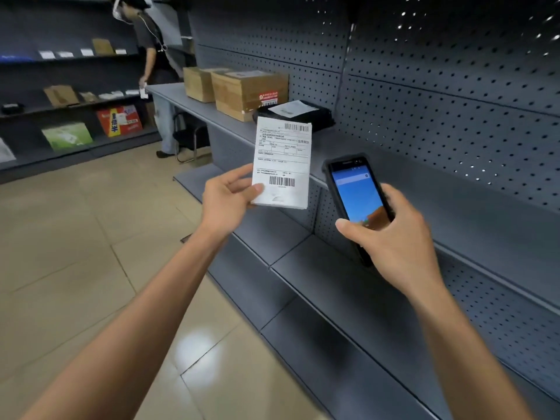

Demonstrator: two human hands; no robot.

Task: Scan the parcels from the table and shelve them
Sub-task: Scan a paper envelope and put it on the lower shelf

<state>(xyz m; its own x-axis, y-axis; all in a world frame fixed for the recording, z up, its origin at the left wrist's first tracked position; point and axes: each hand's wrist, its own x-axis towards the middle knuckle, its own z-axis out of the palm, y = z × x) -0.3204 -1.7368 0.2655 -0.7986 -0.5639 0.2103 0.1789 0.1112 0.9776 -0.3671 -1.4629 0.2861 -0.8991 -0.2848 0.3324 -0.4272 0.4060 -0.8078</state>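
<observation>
We are pinching a flat white parcel (281, 165), thin and papery with printed barcodes, at its lower left corner between the thumb and fingers (239, 178) of our left hand (227, 201), holding it upright in front of the grey metal shelf (394, 183). Our right hand (394, 237) is gripping a black rugged scanner (357, 195), its glossy blue screen facing us, just beside the parcel and not touching it. Two matte cardboard boxes (242, 89) and a black plastic bag (297, 116) are sitting farther along the shelf against the perforated back panel (454, 101). Smooth beige floor tiles (75, 237) are lying open to our left.
</observation>
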